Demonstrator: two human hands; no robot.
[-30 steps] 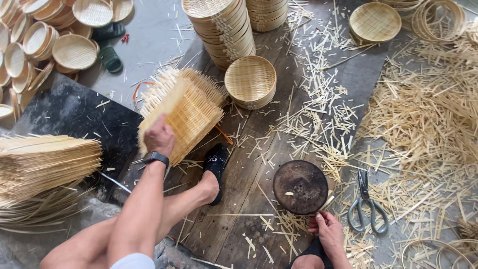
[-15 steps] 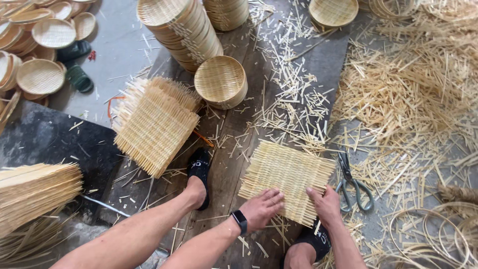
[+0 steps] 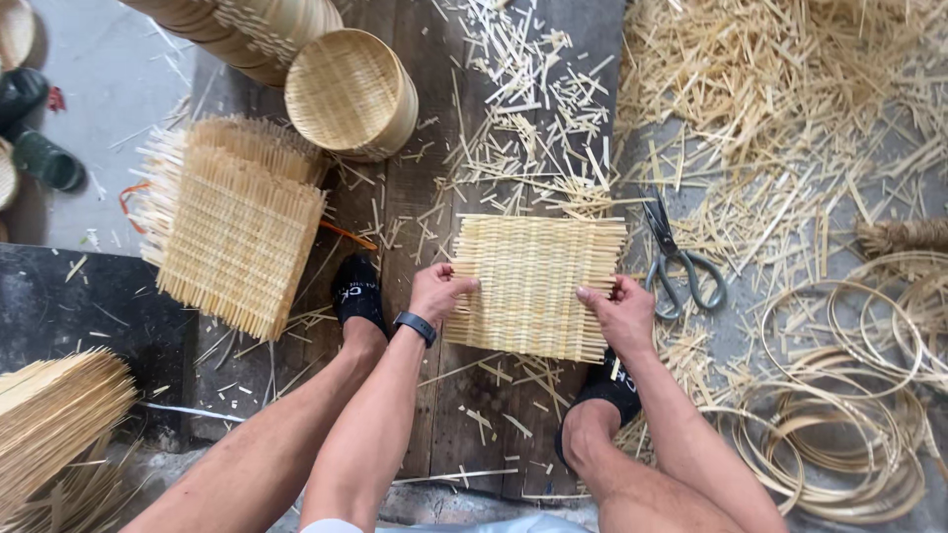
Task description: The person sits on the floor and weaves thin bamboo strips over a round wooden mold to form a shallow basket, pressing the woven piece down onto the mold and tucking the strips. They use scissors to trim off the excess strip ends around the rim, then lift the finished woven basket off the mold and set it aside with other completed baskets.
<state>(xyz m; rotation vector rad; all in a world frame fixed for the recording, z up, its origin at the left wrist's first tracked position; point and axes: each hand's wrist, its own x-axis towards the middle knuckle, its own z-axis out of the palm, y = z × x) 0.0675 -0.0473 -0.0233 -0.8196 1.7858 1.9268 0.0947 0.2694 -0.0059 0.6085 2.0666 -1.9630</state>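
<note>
Since the woven bamboo mat point(image 3: 533, 284) had been lifted slightly, its edges were pinched by left hand point(image 3: 434, 293) and right hand point(image 3: 618, 314) fingers.

No packages, labels, signs or screens are in view

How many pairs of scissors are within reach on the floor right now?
1: the scissors lie shut on the floor among bamboo offcuts, just right of the woven mat that both hands hold. More could be buried under the scrap pile.
</note>
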